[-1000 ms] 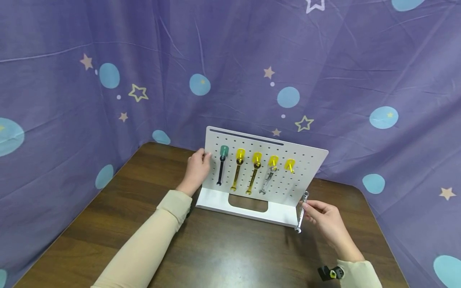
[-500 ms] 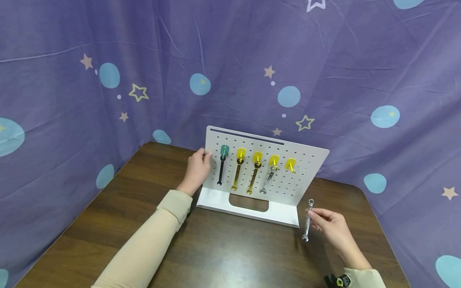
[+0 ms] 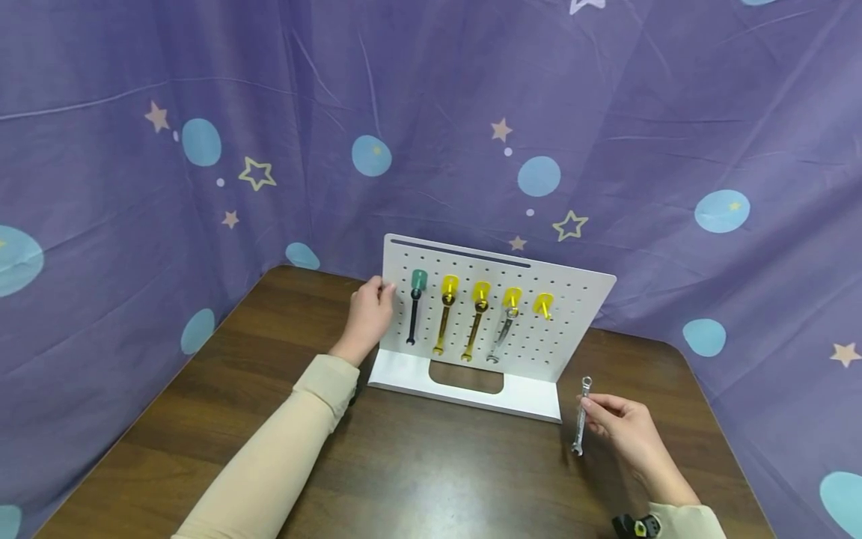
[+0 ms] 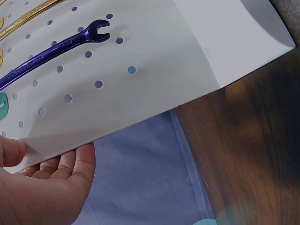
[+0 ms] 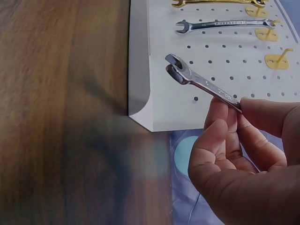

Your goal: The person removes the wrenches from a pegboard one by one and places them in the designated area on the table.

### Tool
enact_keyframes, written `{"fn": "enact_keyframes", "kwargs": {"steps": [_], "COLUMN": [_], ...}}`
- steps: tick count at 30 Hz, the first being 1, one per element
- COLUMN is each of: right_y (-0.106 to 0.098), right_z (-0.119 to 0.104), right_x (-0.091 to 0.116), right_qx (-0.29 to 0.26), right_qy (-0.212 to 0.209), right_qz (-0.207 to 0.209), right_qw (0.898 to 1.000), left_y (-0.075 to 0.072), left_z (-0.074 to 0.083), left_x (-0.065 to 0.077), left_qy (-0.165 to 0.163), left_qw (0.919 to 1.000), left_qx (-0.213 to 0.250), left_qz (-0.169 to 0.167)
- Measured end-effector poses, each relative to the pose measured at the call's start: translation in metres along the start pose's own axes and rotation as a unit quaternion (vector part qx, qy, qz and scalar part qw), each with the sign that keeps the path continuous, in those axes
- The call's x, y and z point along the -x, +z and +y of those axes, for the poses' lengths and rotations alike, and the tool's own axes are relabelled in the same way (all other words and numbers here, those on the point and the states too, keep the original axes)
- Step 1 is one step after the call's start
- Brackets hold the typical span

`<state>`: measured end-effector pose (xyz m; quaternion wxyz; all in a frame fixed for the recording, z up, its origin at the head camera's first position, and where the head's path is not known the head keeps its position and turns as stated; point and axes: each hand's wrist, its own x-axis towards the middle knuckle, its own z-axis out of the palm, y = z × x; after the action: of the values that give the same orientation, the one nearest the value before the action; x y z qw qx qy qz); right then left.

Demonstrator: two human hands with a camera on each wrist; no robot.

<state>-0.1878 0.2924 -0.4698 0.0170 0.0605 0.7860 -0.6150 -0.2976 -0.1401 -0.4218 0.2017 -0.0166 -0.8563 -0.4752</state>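
Note:
A white pegboard stands upright on its own base. My left hand grips its left edge, thumb on the front face and fingers behind in the left wrist view. Right of the board, my right hand pinches a silver combination wrench between thumb and fingers, open end pointing down, ring end up. On the board hang a dark purple wrench from a green hook, two gold wrenches and another silver wrench from yellow hooks. The rightmost yellow hook bears no wrench.
Under everything is a dark brown wooden table. A purple curtain with stars and blue dots rises behind it and along the sides. The board's base has a cut-out at the front.
My right hand has moved right and a little toward me with the silver wrench, away from the board's lower right corner. My left hand keeps its grip on the board's edge.

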Motion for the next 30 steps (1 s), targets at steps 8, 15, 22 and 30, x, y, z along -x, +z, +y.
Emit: {"fn": "enact_keyframes", "kwargs": {"steps": [8, 15, 22, 30], "right_y": [-0.003, -0.005, -0.007, -0.009], "right_z": [0.006, 0.013, 0.017, 0.022], "right_x": [0.002, 0.001, 0.002, 0.005], "right_qx": [0.025, 0.04, 0.057, 0.091], "right_qy": [0.029, 0.039, 0.04, 0.03], "right_qz": [-0.006, -0.009, -0.012, -0.008], "right_qw": [0.999, 0.998, 0.998, 0.995], "left_y": [-0.001, -0.001, -0.001, 0.0], "left_z": [0.001, 0.001, 0.001, 0.001], "left_x": [0.0, 0.0, 0.0, 0.0], "left_qy": [-0.005, -0.007, 0.003, -0.003], "left_qw": [1.0, 1.0, 1.0, 1.0], "left_qx": [0.002, 0.0, -0.006, -0.003], "left_qz": [-0.002, 0.001, 0.005, 0.0]}}
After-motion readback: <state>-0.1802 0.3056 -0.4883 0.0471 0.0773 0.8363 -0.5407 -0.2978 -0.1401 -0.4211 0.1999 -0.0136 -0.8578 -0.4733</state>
